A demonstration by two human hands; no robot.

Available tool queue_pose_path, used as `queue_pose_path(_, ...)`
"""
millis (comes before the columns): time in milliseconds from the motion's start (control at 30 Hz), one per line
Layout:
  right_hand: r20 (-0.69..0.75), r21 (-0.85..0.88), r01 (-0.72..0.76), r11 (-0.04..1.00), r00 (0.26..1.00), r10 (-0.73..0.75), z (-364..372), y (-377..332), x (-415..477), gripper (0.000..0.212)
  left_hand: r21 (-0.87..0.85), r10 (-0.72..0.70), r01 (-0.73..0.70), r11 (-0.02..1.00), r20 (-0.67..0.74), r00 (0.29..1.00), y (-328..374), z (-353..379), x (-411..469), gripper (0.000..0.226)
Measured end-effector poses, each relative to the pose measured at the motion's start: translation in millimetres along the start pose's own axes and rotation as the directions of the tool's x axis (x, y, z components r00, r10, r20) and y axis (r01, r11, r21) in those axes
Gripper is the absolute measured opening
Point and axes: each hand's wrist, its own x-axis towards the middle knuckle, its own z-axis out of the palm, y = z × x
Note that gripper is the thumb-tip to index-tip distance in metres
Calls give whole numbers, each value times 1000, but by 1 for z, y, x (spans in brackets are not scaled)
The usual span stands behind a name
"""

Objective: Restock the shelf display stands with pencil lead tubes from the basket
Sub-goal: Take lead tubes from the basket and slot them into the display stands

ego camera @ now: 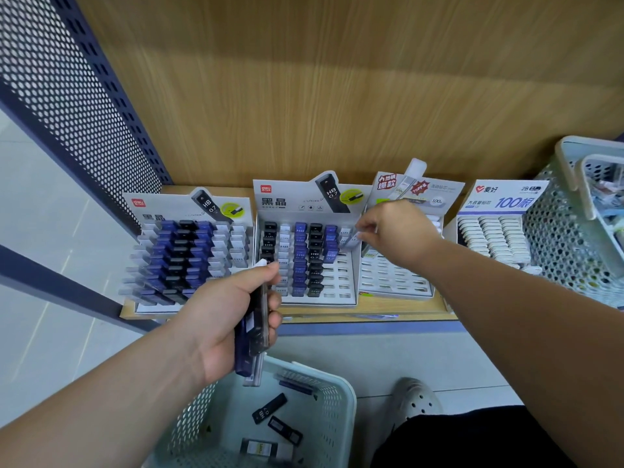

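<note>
My left hand (233, 319) grips a bundle of pencil lead tubes (252, 336), blue, dark and clear ones, above the pale green basket (341, 396). Several black tubes (269, 413) lie loose in that basket. My right hand (395, 231) pinches a pale translucent tube (351, 238) over the right-hand column of the middle display stand (337, 292). That stand holds columns of black, white and blue tubes, with several empty slots at its right and front. The left display stand (141, 211) is almost full.
A third stand (395, 285) with mostly empty slots sits right of the middle one, then a fourth (489, 238) full of white tubes. A perforated basket (574, 241) stands on the shelf's far right. Wooden back panel (337, 96) behind; my shoe (417, 398) on the floor.
</note>
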Motion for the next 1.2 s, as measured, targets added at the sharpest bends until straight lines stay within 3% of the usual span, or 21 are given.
queue_pose_path(400,36,-212,17,977,999,-10,13,-10,7,4,5,14,-14,1000,-1,1000,2,-6,-3,20)
queue_pose_path(600,23,-259,31,965,999,-26,17,-19,5,14,-2,12,-12,1000,0,1000,2,-5,-5,22)
queue_pose_path(933,136,-361,55,931,991,-5,19,-26,6,24,-15,6,-6,1000,37,999,3,-5,-5,16)
queue_pose_path(1033,42,-227,12,974,999,-3,10,-31,5,19,-30,14,-11,999,115,993,4,-3,-7,26)
queue_pose_path(1100,-9,54,-12,998,1000,12,1,-42,4,17,-29,26,-22,999,165,986,3,-1,-8,35)
queue_pose_path(1133,32,270,-40,962,999,32,-4,-49,4,19,-22,34,-30,999,189,981,3,1,-9,38)
queue_pose_path(1200,262,640,-163,751,965,-15,-16,-66,0,29,2,50,-52,999,223,974,2,5,-11,41)
